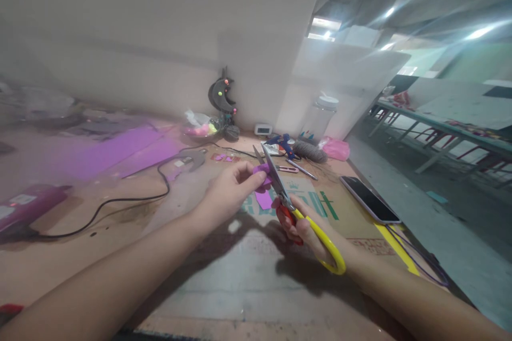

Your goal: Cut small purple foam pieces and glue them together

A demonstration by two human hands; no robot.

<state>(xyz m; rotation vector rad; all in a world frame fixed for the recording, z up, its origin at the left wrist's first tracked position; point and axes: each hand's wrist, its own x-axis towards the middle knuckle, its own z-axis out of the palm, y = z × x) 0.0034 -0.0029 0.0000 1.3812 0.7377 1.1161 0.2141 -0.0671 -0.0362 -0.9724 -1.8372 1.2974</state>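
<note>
My left hand pinches a small purple foam piece above the cardboard-covered table. My right hand grips scissors with a red and a yellow handle loop. Their blades are spread apart and point up and away, right at the purple piece. A flat purple scrap lies on the cardboard just below the held piece.
A black phone lies right of my hands. A blue glue gun, a jar, a pink bag, a moon ornament, purple sheets and a black cable sit further back and left.
</note>
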